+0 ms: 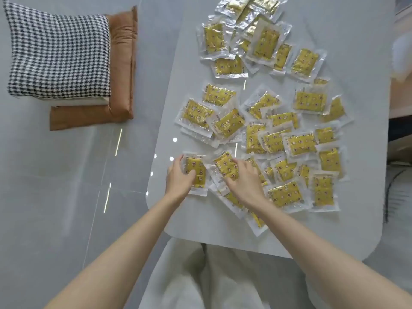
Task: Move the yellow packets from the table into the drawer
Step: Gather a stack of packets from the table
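Left hand (178, 176) grips packet (197, 175) at table (278, 233) edge; right hand (244, 178) curls round neighbouring packet (223, 162). Risk: slick overlapping film, likely slipping floorward.

Our two arms (124, 248) are bare from the upper arm down to the left hand (179, 177) and the right hand (244, 177). Over our legs we wear a loose off-white garment (223, 284), softly creased.

Arms outstretched; left hand (178, 177) grips a yellow packet (198, 175), right hand (244, 177) a second packet (224, 164).
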{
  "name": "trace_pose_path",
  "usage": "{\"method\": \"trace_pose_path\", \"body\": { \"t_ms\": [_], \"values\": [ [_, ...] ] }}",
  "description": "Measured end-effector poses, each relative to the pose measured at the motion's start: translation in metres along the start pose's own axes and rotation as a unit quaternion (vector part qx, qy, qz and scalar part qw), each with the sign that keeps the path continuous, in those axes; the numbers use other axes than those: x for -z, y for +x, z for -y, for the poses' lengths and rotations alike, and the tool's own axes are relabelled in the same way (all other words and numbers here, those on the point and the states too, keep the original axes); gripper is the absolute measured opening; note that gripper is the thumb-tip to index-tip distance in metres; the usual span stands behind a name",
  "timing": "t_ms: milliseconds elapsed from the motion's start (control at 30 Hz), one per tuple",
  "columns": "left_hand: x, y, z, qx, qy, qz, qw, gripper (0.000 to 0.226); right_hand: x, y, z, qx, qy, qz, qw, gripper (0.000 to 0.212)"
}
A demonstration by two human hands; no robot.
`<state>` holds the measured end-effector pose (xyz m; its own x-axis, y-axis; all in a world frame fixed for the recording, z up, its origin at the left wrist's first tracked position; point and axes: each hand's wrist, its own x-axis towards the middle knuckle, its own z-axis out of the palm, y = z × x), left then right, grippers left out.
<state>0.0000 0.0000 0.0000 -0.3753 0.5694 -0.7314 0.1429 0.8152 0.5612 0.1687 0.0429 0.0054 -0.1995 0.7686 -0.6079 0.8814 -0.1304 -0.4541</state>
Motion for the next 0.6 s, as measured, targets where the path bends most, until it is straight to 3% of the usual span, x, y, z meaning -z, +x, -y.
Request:
{"method": "trace_pose_path", "body": {
  "t_ms": [233,333,400,533,600],
  "values": [
    [-0.023,0.027,0.017,-0.019,0.079,-0.106,0.991,0.077,-0.032,0.029,-0.003,-0.021,-0.087,-0.074,0.993,0.086],
    [-0.027,0.031,0.022,-0.013,0.085,-0.13,0.988,0.068,-0.036,0.037,-0.001,-0.053,-0.076,-0.077,0.993,0.097],
    [-0.027,0.035,0.025,-0.004,0.073,-0.125,0.989,0.054,-0.038,0.04,0.001,-0.062,-0.052,-0.082,0.993,0.089],
    [-0.025,0.037,0.03,0.011,0.074,-0.083,0.994,0.028,-0.029,0.036,-0.001,-0.029,0.012,-0.086,0.996,0.037],
    [-0.022,0.033,0.029,0.019,0.046,-0.081,0.996,0.022,-0.017,0.028,-0.003,-0.026,0.072,-0.074,0.994,0.026]
  ]
}}
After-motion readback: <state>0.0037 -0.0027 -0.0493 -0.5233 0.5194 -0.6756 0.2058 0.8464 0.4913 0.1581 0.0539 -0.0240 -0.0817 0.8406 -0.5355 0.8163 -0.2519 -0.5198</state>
